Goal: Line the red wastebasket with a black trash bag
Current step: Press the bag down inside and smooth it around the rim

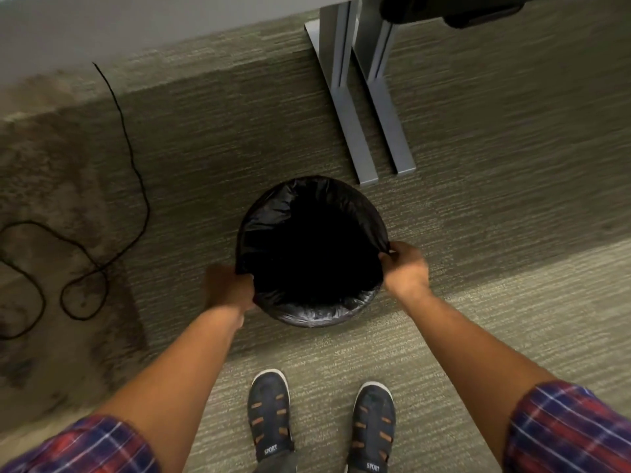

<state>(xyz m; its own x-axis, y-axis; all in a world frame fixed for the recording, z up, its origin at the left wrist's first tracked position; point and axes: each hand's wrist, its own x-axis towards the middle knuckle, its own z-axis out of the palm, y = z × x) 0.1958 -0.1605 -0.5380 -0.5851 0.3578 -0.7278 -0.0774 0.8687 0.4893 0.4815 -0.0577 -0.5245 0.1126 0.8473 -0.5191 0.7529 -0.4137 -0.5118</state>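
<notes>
A black trash bag (312, 247) is spread over the round mouth of a wastebasket standing on the carpet in the middle of the head view. The bag covers the rim and the near outer wall, so no red of the wastebasket shows. My left hand (230, 288) pinches the bag's edge at the near-left of the rim. At the right side of the rim, my right hand (406, 268) grips the bag's edge. The inside of the bag is dark and I cannot see its bottom.
Two grey metal desk legs (362, 107) stand on the carpet just behind the basket to the right. A black cable (102, 264) loops across the floor at the left. My two dark shoes (269, 414) are right in front of the basket.
</notes>
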